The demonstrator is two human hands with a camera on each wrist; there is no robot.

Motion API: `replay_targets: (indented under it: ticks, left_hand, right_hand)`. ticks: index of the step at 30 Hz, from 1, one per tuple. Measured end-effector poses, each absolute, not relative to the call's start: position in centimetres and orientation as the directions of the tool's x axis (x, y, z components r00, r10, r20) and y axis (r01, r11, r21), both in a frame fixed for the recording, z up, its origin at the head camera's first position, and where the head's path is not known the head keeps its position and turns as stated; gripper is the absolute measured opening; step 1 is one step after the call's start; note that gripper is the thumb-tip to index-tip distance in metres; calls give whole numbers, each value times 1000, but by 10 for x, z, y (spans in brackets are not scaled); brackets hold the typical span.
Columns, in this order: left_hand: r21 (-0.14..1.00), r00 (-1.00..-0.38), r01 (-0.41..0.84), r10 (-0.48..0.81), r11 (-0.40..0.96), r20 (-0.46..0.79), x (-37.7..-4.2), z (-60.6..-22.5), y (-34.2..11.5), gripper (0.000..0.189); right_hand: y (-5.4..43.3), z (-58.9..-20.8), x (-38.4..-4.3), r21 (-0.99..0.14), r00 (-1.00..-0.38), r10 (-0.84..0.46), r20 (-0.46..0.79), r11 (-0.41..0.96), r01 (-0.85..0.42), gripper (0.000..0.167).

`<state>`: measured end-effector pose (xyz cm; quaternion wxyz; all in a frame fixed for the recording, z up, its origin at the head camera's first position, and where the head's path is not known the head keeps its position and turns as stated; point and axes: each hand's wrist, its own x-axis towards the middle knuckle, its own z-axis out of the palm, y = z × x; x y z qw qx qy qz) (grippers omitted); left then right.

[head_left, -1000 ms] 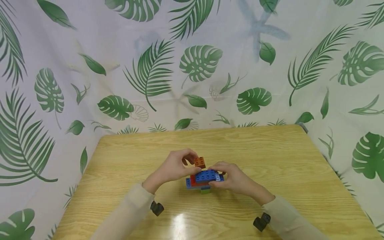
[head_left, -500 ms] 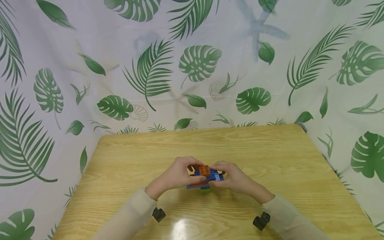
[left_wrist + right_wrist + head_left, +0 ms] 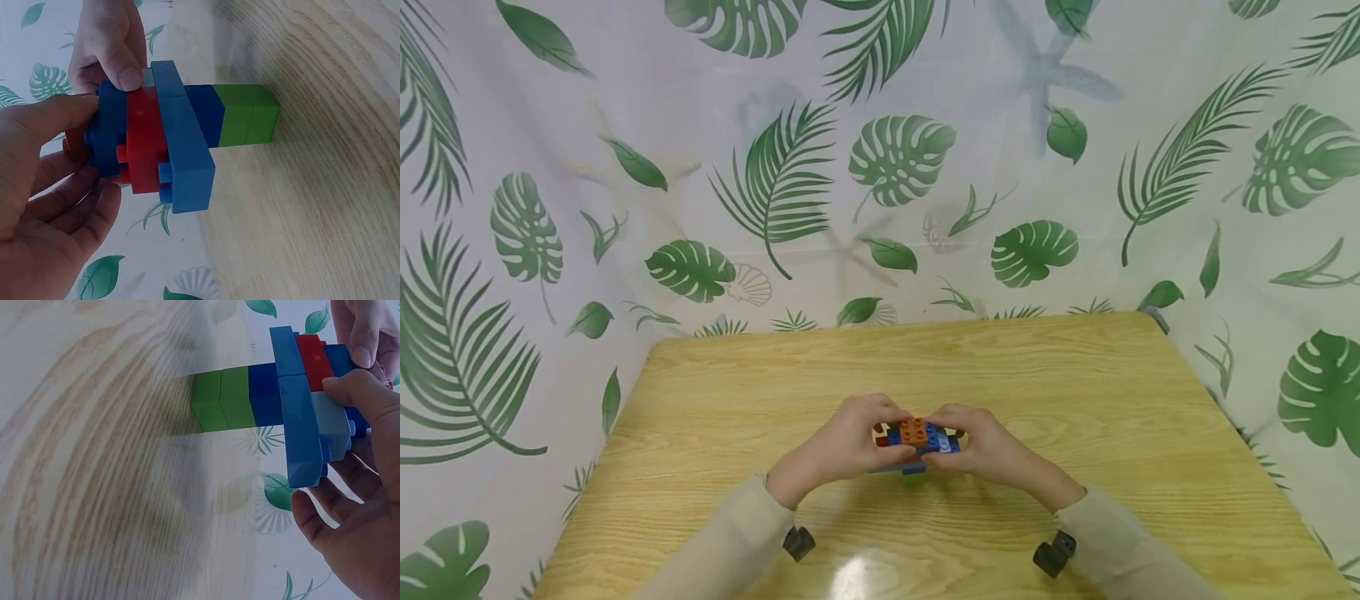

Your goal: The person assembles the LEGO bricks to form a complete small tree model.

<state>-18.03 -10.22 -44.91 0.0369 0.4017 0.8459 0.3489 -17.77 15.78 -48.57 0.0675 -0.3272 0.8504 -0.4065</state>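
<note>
A stack of toy building bricks stands upright on the table. Two green bricks (image 3: 245, 114) form its foot, with a dark blue brick (image 3: 264, 394) above them. Across that lie blue bricks (image 3: 187, 153) in a wide row, bearing a red brick (image 3: 145, 137) and a pale blue brick (image 3: 331, 422). A blue brick (image 3: 111, 134) tops these. My left hand (image 3: 850, 446) pinches an orange brick (image 3: 913, 431) between thumb and fingers, seated on the upper blue brick. From the other side my right hand (image 3: 988, 447) grips the upper layers, its thumb at the red and pale blue bricks.
The wooden table (image 3: 760, 375) extends around the stack on all sides. Behind it hangs a white leaf-print cloth (image 3: 955, 75), also along both sides. A small black camera (image 3: 799, 543) sits at the left wrist, another black camera (image 3: 1054, 554) at the right.
My left hand has brought the orange brick down and right, from behind the stack onto the top blue brick. The right hand has stayed in place, gripping the stack.
</note>
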Motion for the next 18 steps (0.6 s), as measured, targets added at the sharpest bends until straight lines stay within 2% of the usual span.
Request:
replay_targets:
  ticks: [18]
  left_hand:
    - [573,-682,657,709,489,177,-176,-443,-100,43]
  right_hand:
    - [156,-486,-178,-749,-779,-610,145,447,-489,43]
